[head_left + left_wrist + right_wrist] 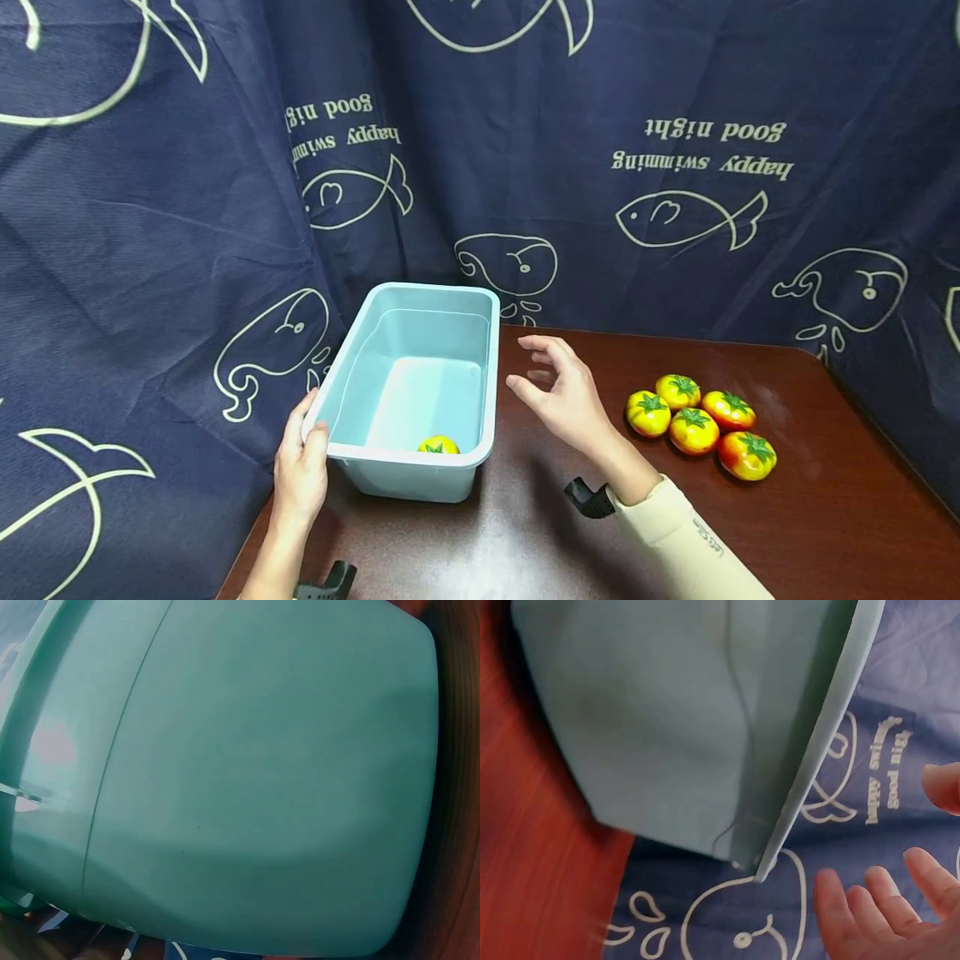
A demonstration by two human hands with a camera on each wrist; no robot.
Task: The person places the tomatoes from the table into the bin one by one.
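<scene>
A light blue plastic basin (pixel 412 479) stands on the left of the table. My left hand (pixel 300 467) grips its near left corner, the thumb over the rim. Inside, against the near wall, lies one yellow tomato (pixel 438 445) with a green star-shaped top, partly hidden by the rim. My right hand (pixel 562 392) hovers just right of the basin, fingers spread and bent loosely, nothing between them. In the right wrist view its fingers (pixel 870 907) are apart from the basin's rim. The left wrist view is filled by the basin's outer wall (pixel 262 765).
On the right of the brown table (pixel 840 517) sits a cluster of several yellow-red tomatoes (pixel 693 431), close together. A dark blue curtain (pixel 570 183) with white fish drawings hangs behind the table and along its left side. Dark wrist mounts (pixel 588 498) are under both forearms.
</scene>
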